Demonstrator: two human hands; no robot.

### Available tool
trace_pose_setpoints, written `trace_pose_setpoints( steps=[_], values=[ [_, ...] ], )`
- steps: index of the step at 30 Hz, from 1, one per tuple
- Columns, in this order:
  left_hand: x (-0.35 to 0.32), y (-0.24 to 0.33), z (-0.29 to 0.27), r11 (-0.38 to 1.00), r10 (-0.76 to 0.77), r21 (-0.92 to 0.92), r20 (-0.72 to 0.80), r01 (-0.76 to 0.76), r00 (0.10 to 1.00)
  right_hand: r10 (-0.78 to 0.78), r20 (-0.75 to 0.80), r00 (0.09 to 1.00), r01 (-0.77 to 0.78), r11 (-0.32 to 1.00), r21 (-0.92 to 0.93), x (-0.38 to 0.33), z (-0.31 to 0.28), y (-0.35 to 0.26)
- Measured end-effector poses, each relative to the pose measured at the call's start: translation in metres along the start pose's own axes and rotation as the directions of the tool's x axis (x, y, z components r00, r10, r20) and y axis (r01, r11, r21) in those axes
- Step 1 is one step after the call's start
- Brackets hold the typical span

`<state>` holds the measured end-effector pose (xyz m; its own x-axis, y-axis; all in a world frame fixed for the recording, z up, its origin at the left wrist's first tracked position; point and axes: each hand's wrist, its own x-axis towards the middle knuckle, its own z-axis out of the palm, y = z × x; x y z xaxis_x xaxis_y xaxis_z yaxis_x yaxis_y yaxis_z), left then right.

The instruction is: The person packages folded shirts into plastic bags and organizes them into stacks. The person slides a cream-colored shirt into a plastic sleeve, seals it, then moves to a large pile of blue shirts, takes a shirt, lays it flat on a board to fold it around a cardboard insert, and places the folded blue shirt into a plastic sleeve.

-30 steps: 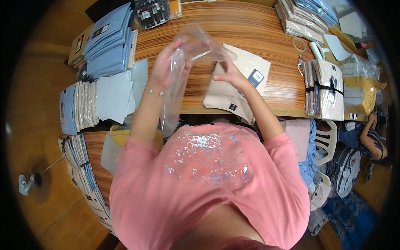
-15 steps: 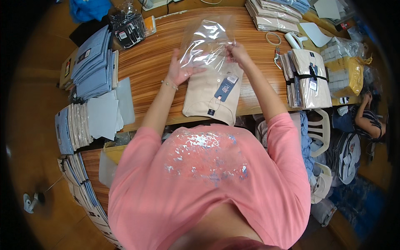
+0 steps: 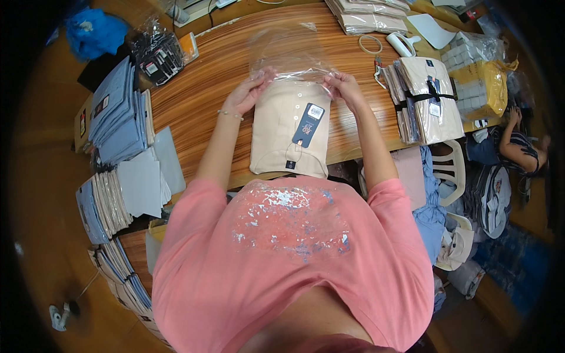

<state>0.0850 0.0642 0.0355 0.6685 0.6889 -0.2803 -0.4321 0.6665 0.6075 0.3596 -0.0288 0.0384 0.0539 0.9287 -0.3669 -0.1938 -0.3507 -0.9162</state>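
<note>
In front of me a folded cream shirt [image 3: 273, 132] lies on the wooden table, its collar end toward me. A dark blue hang tag [image 3: 308, 125] rests on the shirt's front, tied by a thin string. Beyond it a clear plastic bag [image 3: 285, 53] stretches away over the table, its mouth around the shirt's far end. My left hand [image 3: 252, 91] pinches the bag's edge at the shirt's far left corner. At the far right corner my right hand [image 3: 344, 89] grips the other side of the mouth, thumb and fingers closed.
Stacked blue shirts [image 3: 115, 117] and white card sheets [image 3: 140, 183] stand at the left. On the right are a strapped bundle of packed shirts [image 3: 438, 112], a white tape dispenser [image 3: 403, 44], a tape ring [image 3: 371, 44] and a yellow package [image 3: 488, 88]. Another person [image 3: 521, 144] is at the far right.
My left hand has closed from open fingers onto the bag's edge. The bag, earlier lying over the shirt's upper part, now has its mouth held wide at the shirt's far end.
</note>
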Motion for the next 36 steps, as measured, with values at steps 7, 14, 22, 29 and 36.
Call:
trace_pose_setpoints(
  steps=[7, 14, 22, 29, 36],
  values=[
    [0.016, 0.032, -0.005, 0.769, -0.084, 0.617, -0.158, 0.165, 0.984, 0.055, -0.101, 0.993, -0.035, 0.980, 0.195, -0.015, 0.003, -0.014],
    [0.052, -0.003, -0.024, 0.052, 0.409, 0.992, -0.128, 0.117, 0.903, 0.220, -0.201, 0.954, -0.225, 0.974, -0.002, 0.032, -0.016, 0.037],
    [0.044, 0.025, -0.047, 0.512, -0.111, 0.813, -0.259, 0.278, 0.960, 0.391, 0.110, 0.914, -0.400, 0.913, 0.083, 0.047, -0.043, 0.021],
    [0.053, 0.010, -0.055, 0.624, 0.221, 0.769, -0.006, -0.137, 0.975, 0.419, 0.034, 0.907, -0.406, 0.894, -0.189, 0.060, -0.041, 0.023],
    [0.060, 0.018, -0.053, 0.505, 0.073, 0.861, -0.115, 0.063, 0.991, 0.394, 0.066, 0.917, -0.376, 0.906, -0.193, 0.062, -0.045, 0.030]
  ],
)
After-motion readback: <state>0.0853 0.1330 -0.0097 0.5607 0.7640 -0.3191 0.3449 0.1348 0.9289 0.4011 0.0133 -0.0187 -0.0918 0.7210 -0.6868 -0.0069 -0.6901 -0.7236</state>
